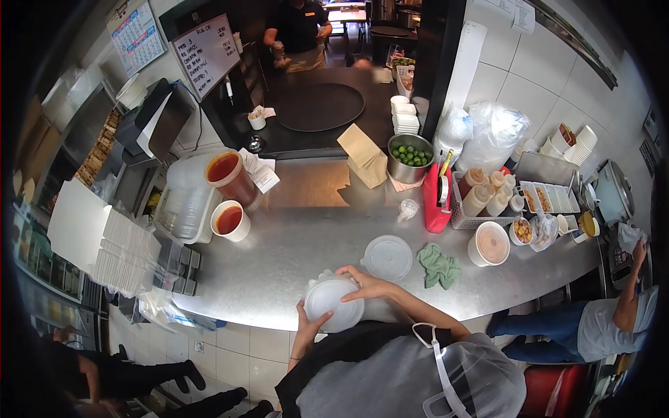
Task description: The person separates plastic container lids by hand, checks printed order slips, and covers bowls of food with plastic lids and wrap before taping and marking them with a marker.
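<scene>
Near the front edge of the steel counter [293, 258], a round translucent lidded container [334, 304] is held between both hands. My left hand [311, 322] grips its left side, with the thumb on top. My right hand [364, 285] curls over its upper right side, fingers on the rim and lid. What is inside the container cannot be made out. A loose round translucent lid [387, 258] lies flat just beyond my right hand. Right of that lid is a crumpled green cloth [439, 267].
Left stand a tub of red sauce [228, 171], a smaller sauce cup [230, 220] and stacked white boxes [111, 244]. Behind are a paper bag [364, 157] and a bowl of limes [409, 155]. Squeeze bottles [481, 195] stand right. Other people stand left, right and beyond the window.
</scene>
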{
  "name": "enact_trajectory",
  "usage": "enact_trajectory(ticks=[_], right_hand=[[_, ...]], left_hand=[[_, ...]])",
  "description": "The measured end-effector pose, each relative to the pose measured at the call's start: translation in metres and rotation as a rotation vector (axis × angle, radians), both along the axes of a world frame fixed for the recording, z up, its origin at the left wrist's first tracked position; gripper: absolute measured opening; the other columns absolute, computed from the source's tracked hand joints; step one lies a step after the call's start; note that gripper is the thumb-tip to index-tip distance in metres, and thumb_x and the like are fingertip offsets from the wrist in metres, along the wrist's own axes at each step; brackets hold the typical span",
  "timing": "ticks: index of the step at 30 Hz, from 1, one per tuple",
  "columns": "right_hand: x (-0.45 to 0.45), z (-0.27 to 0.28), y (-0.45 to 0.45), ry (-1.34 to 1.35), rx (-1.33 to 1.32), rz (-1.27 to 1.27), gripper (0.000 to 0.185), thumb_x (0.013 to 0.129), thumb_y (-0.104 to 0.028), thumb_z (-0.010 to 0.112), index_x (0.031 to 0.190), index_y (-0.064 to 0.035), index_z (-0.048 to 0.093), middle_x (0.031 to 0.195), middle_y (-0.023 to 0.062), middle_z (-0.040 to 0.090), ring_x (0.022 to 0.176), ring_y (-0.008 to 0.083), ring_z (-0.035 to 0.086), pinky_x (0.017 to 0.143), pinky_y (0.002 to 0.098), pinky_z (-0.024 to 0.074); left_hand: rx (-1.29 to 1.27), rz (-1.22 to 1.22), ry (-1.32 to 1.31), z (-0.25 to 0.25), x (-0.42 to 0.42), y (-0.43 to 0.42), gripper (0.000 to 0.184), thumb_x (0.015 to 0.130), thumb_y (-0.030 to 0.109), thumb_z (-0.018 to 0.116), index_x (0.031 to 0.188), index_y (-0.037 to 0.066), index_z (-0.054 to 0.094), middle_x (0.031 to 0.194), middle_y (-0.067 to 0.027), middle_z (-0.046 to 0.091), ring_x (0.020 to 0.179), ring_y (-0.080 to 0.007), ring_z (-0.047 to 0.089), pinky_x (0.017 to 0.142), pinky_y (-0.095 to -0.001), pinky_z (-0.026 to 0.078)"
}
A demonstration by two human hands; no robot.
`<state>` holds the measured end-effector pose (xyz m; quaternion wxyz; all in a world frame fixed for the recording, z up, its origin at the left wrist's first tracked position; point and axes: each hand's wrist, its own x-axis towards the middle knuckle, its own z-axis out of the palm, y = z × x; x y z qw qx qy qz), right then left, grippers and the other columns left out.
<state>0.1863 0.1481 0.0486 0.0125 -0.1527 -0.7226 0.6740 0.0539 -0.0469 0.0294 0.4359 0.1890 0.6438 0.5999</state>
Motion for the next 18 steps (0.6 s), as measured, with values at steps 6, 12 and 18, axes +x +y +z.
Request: enact_trajectory(ticks=[6,12,18], right_hand=[[0.004,0.060,0.001,0.290,0.344,0.022,0.094,0.065,-0.019,0.081,0.141,-0.0112,0.026,0.133,0.0145,0.038,0.123,0.0275,0.038,0.101,0.0380,0.0322],[-0.003,0.004,0.009,0.261,0.440,0.012,0.094,0.065,-0.018,0.079,0.141,-0.0124,0.025,0.133,0.0154,0.039,0.124,0.0322,0.037,0.104,0.0415,0.0311],[0.005,0.004,0.014,0.339,0.353,-0.383,0.076,0.066,-0.018,0.078,0.131,-0.0096,0.039,0.127,0.0146,0.042,0.120,0.0307,0.042,0.100,0.0431,0.0341]], left_hand=[[0.299,0.028,0.732,0.007,-0.011,0.003,0.087,0.058,0.009,0.084,0.125,0.000,0.029,0.117,-0.0148,0.041,0.108,-0.0261,0.046,0.092,-0.0366,0.040],[0.219,-0.106,0.851,-0.018,-0.020,0.011,0.084,0.059,0.020,0.085,0.121,-0.001,0.033,0.111,-0.0146,0.042,0.105,-0.0256,0.046,0.091,-0.0362,0.038],[0.247,0.093,0.259,-0.016,-0.024,0.037,0.067,0.071,0.014,0.077,0.121,0.002,0.034,0.115,-0.0113,0.045,0.108,-0.0207,0.047,0.092,-0.0330,0.040]])
